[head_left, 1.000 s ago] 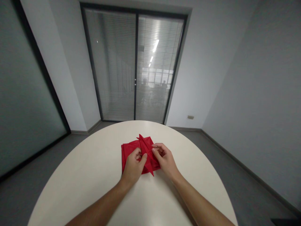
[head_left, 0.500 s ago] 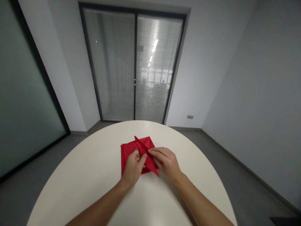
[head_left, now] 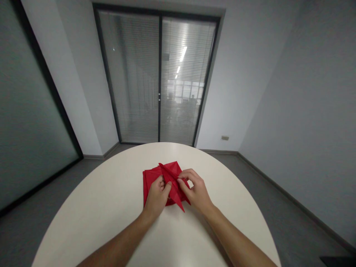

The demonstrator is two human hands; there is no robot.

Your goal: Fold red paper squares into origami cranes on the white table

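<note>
A red folded cloth (head_left: 170, 170), creased into several layers and pointed flaps, lies on the round table in front of me. My left hand (head_left: 158, 192) pinches its upper fold between thumb and curled fingers; the fingertips are partly hidden behind the cloth. On the other side, my right hand (head_left: 196, 188) grips a raised flap between thumb and index finger. One long narrow point of the cloth sticks out toward me between the hands, and another tip shows just under my right hand.
The round white table (head_left: 105, 207) carries the cloth. Beyond its far edge stand glazed panels with blinds (head_left: 133, 81) in a dark frame. A frosted glass panel (head_left: 30, 122) is at the left, a plain wall (head_left: 311, 122) at the right.
My right hand has lifted slightly, its thumb and index now pinching a flap and pulling it open to the right. The long near point has swung a little left; my left hand stays nearly still.
</note>
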